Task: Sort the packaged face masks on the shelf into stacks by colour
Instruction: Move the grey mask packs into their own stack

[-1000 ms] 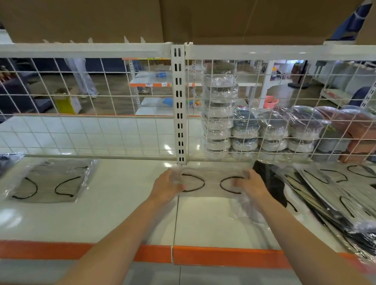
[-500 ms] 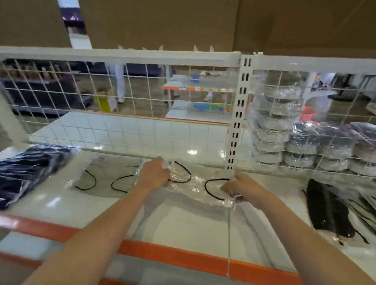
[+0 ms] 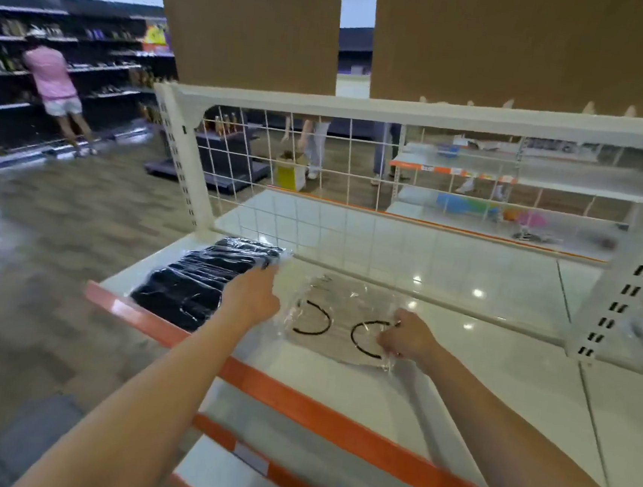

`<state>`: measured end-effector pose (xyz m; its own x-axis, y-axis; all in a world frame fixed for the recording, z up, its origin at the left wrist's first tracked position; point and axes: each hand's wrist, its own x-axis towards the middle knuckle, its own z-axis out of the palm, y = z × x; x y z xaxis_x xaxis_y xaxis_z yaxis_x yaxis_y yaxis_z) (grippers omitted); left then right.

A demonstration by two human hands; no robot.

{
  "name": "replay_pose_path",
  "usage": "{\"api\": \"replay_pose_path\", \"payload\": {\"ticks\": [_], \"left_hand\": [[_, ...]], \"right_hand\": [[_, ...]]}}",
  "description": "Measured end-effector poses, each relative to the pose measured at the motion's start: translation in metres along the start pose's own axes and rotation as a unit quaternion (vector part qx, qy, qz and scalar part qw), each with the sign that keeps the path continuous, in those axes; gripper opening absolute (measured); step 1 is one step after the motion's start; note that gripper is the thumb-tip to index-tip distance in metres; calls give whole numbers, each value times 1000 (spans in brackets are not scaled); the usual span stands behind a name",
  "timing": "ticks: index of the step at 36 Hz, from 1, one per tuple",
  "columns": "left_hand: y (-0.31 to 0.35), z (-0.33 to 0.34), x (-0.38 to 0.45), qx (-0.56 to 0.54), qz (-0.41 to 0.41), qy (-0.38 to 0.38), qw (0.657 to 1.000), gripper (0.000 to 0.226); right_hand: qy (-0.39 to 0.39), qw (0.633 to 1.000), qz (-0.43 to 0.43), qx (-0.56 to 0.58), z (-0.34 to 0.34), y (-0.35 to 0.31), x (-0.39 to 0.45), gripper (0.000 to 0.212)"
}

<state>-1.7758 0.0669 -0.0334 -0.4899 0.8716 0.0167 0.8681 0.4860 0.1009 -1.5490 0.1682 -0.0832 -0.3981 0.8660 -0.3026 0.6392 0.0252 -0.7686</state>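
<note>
A clear packet with a grey face mask (image 3: 344, 316) and black ear loops lies flat on the white shelf (image 3: 477, 360), seemingly on top of another grey packet. My left hand (image 3: 254, 295) holds its left edge, and my right hand (image 3: 405, 337) pinches its right edge with curled fingers. Just left of it, at the shelf's left end, sits a stack of black packaged masks (image 3: 198, 282), close beside my left hand.
A white wire grid (image 3: 316, 203) backs the shelf, with an upright post (image 3: 621, 295) at the right. An orange strip (image 3: 335, 413) marks the front edge. Cardboard boxes (image 3: 247, 20) stand on the shelf above. A person in pink (image 3: 53, 80) stands at far shelves on the left.
Both hands carried the grey packet leftward along the shelf and lowered it beside the black stack. My view swung left, so the pile of unsorted masks on the right left the frame.
</note>
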Motion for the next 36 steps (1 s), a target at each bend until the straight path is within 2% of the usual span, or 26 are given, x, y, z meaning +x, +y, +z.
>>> {"api": "replay_pose_path", "payload": {"ticks": [2, 5, 11, 19, 26, 36], "left_hand": [[-14, 2, 4, 21, 2, -7, 1000, 52], [-23, 5, 8, 27, 6, -30, 999, 36], [-16, 9, 18, 38, 69, -78, 994, 23], [44, 14, 23, 59, 135, -79, 986, 27], [132, 26, 5, 83, 226, -70, 968, 29], [262, 48, -38, 23, 314, -95, 944, 28]], "right_hand": [[12, 995, 23, -93, 13, -3, 4, 20], [39, 984, 36, -172, 27, 0, 9, 59], [70, 970, 83, -217, 26, -6, 7, 69], [88, 966, 61, -236, -14, 13, -8, 61], [104, 948, 67, -292, -64, 57, -51, 42], [138, 939, 131, -288, -160, 140, -123, 44]]}}
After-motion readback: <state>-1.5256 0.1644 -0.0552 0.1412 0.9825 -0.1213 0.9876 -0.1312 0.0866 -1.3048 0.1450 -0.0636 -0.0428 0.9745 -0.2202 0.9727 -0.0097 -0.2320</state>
